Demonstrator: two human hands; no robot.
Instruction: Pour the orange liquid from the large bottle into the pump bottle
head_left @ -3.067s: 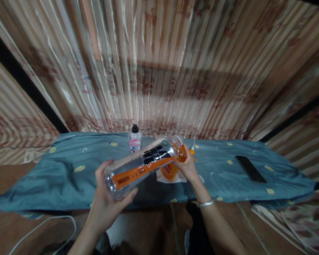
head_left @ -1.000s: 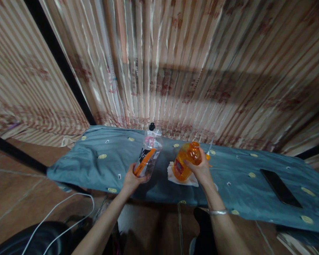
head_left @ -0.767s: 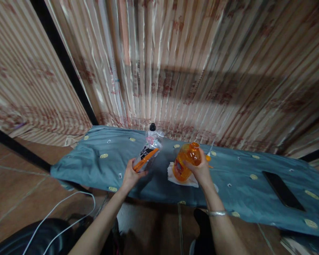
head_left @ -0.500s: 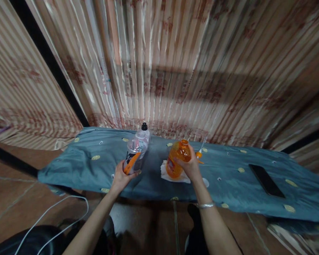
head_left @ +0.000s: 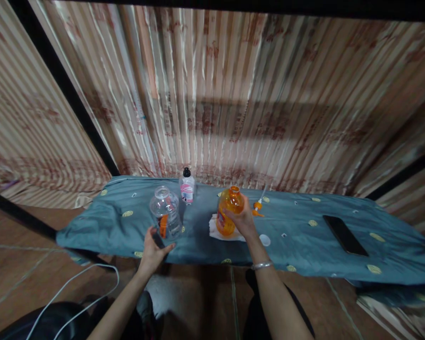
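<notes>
My right hand (head_left: 241, 218) is wrapped round the orange bottle (head_left: 226, 215), which has no cap and stands on a white cloth (head_left: 213, 227). A clear bottle (head_left: 166, 208) with an open neck and an orange-and-black label stands to the left. Just in front of its base is my left hand (head_left: 155, 248), thumb and fingers spread, holding nothing. Behind these, a small clear bottle (head_left: 187, 189) with a black cap and pink label stands upright. An orange pump top (head_left: 257, 207) with a clear tube lies right of the orange bottle.
The bottles are on a blue-green cloth-covered surface (head_left: 290, 236). A white round disc (head_left: 265, 240) lies near my right wrist, and a black phone (head_left: 344, 235) is farther right. Black poles frame the striped curtain (head_left: 219, 118) behind. A white cable (head_left: 74, 274) hangs at lower left.
My left hand has let go of the clear bottle and drawn back towards me. The clear bottle now stands left of the black-capped bottle, no longer overlapping it. The camera view has shifted slightly.
</notes>
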